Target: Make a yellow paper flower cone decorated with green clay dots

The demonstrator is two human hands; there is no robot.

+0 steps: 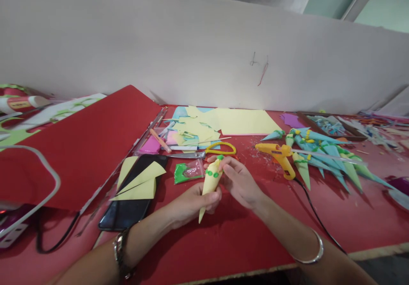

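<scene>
A slim pale-yellow paper cone (210,185), point down, carries green dots round its upper part and a green bit on top. My left hand (200,200) is wrapped round its middle, thumb across the front. At its upper end, the fingers of my right hand (238,178) are bent in against the rim; their tips are partly hidden. Just behind my hands lie a small bag of green clay (188,172) and scissors with yellow handles (220,148). To the right rests a yellow glue gun (281,157) with a clear glue stick in it.
Finished-looking blue and green paper cones (332,159) are heaped at right, before a tray (351,133) of scraps. Yellow paper sheets (246,122) lie by the wall. On the left are a phone (128,214) under folded yellow paper (140,187), a red board (105,136) and a power strip (14,229).
</scene>
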